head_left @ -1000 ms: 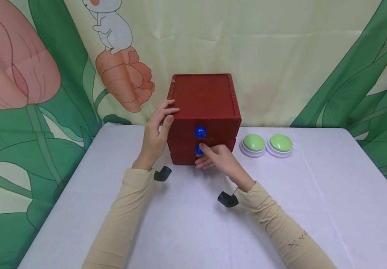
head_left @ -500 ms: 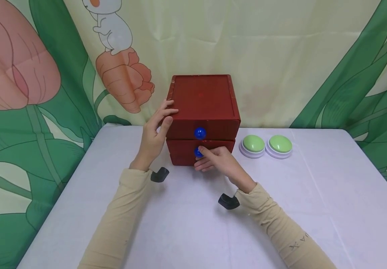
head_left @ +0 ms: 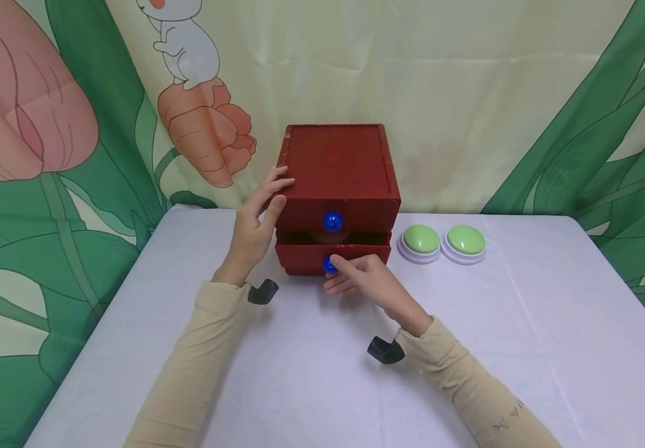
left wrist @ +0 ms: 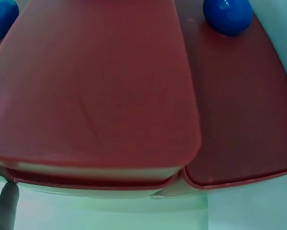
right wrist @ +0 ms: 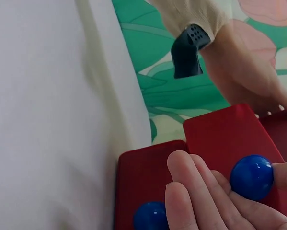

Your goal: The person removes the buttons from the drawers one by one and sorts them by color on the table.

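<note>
A dark red cabinet (head_left: 336, 162) with blue ball knobs stands at the back of the table. My right hand (head_left: 367, 280) pinches the blue knob (right wrist: 252, 177) of a lower drawer (head_left: 300, 252) between thumb and fingers. That drawer is pulled part way out, with a dark gap above its front. My left hand (head_left: 252, 230) rests against the cabinet's left side, fingertips over its top edge, thumb by the front. The upper drawer's knob (head_left: 333, 221) is untouched and its drawer is shut. Another knob (left wrist: 228, 14) sits on the drawer front (left wrist: 244, 100) below.
Two green push buttons, a nearer (head_left: 422, 239) and a farther-right one (head_left: 465, 240), with white bases stand right of the cabinet. White cloth covers the table (head_left: 300, 373). A printed curtain (head_left: 440, 106) hangs right behind the cabinet.
The gripped drawer has slid out toward me, opening a gap under the upper drawer. My right hand has moved back with its knob. The left hand stays at the cabinet's side.
</note>
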Demonstrator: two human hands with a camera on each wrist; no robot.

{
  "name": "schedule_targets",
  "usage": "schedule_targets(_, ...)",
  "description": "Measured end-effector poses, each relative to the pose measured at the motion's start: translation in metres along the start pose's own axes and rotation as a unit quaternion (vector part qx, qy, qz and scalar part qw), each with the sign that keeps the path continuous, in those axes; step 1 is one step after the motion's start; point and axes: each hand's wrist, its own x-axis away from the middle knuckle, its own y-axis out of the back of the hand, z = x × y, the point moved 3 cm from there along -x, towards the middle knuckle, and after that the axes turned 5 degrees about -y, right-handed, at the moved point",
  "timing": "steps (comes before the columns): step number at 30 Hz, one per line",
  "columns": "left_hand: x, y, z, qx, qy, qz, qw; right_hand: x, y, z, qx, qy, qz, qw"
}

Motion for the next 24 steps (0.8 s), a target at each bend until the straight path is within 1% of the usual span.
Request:
schedule_targets(5,-0.001,0.001,0.0,-0.002,-0.004,0.004,1.0,0.006,-0.003,-0.001,0.006,0.0,-0.006,1.0)
schedule_targets(10,0.001,0.001,0.001,-0.007,-0.01,0.007,0.9999,0.009,-0.006,-0.005,0.0,0.005,-0.003,1.0)
schedule_targets(17,0.001,0.003,0.001,-0.006,-0.008,0.017,0.9998,0.014,-0.009,-0.007,0.001,0.011,-0.004,1.0)
schedule_targets(24,0.0,0.005,0.004,-0.006,-0.005,0.025,0.9997,0.022,-0.011,-0.006,0.002,0.011,-0.002,1.0)
